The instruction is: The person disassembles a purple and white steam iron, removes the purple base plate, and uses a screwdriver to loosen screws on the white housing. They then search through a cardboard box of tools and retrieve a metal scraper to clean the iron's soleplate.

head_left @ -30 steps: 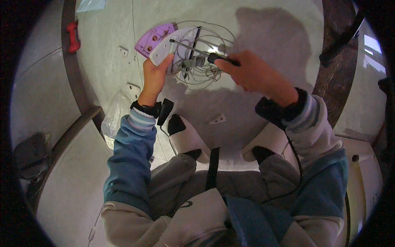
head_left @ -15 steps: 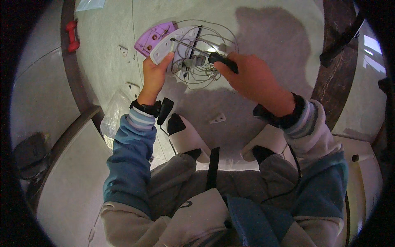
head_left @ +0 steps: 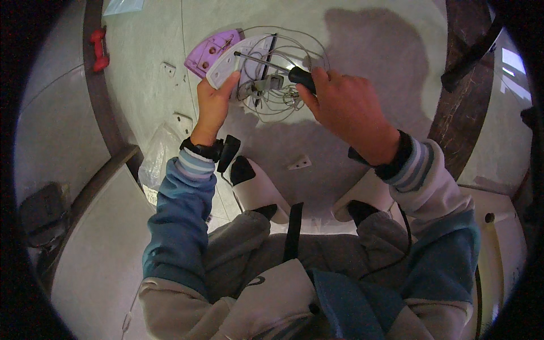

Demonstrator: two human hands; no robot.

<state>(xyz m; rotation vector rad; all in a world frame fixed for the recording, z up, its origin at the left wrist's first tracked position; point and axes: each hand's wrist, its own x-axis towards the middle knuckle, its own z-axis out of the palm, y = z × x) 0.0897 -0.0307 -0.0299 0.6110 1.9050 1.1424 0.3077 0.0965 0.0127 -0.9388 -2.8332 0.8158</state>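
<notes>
My left hand [head_left: 213,107] grips the near edge of a white curved plastic casing [head_left: 225,67], thumb on top. In my right hand [head_left: 354,105] is a screwdriver [head_left: 301,78], held by its black handle with the fingers around its end. Its metal shaft points left, and the tip meets the casing's upper face near a hole. Just beyond the casing lies a purple plastic shell [head_left: 213,52] with copper-coloured round spots inside. A loosely coiled grey cable [head_left: 283,107] spreads across and right of the casing, with a grey plug-like part [head_left: 266,85] among its loops.
Small white plates with holes lie on the floor, one [head_left: 300,163] before my slippers and another [head_left: 182,123] by a clear plastic bag [head_left: 158,156]. A red dumbbell [head_left: 99,50] rests at the far left. A white panel [head_left: 102,238] stands at the near left.
My right hand has shifted and turned its grip on the screwdriver handle, its fingers now higher. The tip stays at the same spot, and my left hand and the casing are nearly still.
</notes>
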